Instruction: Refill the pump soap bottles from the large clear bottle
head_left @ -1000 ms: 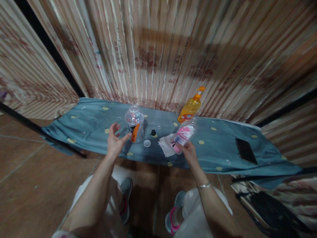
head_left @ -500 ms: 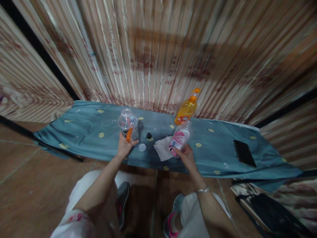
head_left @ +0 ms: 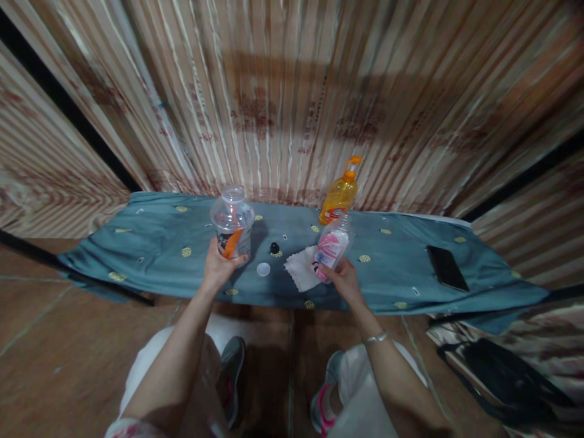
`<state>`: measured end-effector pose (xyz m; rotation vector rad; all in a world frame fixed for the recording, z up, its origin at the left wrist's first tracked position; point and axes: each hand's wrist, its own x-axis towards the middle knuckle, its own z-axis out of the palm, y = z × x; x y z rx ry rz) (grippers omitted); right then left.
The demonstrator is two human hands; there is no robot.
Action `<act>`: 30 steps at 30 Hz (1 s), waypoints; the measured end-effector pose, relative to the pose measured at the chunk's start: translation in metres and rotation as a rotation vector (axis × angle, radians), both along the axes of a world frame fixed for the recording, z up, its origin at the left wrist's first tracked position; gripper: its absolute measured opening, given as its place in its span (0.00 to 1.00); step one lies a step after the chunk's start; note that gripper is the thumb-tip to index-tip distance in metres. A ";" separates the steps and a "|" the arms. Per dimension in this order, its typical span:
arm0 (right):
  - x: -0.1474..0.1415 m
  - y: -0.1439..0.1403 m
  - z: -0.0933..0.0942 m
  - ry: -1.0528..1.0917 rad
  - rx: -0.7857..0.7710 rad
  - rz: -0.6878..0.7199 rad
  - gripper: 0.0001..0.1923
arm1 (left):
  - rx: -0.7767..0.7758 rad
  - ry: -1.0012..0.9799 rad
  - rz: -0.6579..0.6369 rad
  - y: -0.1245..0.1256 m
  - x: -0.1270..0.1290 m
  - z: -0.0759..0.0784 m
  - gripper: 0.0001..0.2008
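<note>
My left hand (head_left: 219, 267) grips the lower part of a clear round bottle (head_left: 232, 222) with an orange and black label, held upright just above the blue cloth. My right hand (head_left: 343, 281) holds a clear bottle with a pink label (head_left: 332, 248), tilted with its open neck pointing up and away. Between the hands, on the cloth, lie a white cap (head_left: 263, 269), a small black cap (head_left: 274, 247) and a white tissue (head_left: 301, 268).
A low table draped in a blue patterned cloth (head_left: 150, 243) stands against a striped curtain (head_left: 283, 103). An orange pump bottle (head_left: 338, 193) is at the back, a black phone (head_left: 447, 268) at the right. A dark bag (head_left: 497, 380) lies on the floor, right.
My left hand, open beside the clear round bottle a second ago, has closed on it and raised it slightly. My right hand keeps the pink-labelled bottle tilted in much the same place.
</note>
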<state>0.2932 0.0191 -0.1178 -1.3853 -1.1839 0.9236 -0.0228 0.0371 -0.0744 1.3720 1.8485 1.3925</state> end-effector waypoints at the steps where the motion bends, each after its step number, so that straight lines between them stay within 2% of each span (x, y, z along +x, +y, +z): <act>1: -0.001 0.001 -0.001 0.003 0.000 0.003 0.24 | 0.009 0.014 -0.007 -0.002 0.000 0.002 0.35; 5: -0.008 0.007 -0.001 0.033 0.014 0.007 0.25 | 0.035 0.018 0.031 -0.010 0.003 0.007 0.43; 8: -0.012 0.011 0.000 0.055 0.029 -0.003 0.25 | 0.004 -0.048 -0.027 -0.013 0.006 0.009 0.39; 15: -0.012 0.022 -0.001 0.075 0.053 -0.023 0.27 | 0.059 -0.384 -0.223 -0.016 0.017 0.016 0.32; 20: -0.009 0.021 0.016 0.098 0.069 -0.073 0.28 | 0.055 -0.601 -0.312 -0.020 0.026 0.029 0.34; 25: -0.002 0.008 0.042 0.093 0.093 -0.109 0.28 | 0.028 -0.679 -0.336 -0.023 0.036 0.035 0.36; 30: 0.011 0.001 0.037 0.079 0.080 -0.167 0.26 | 0.013 -0.762 -0.330 -0.022 0.047 0.031 0.35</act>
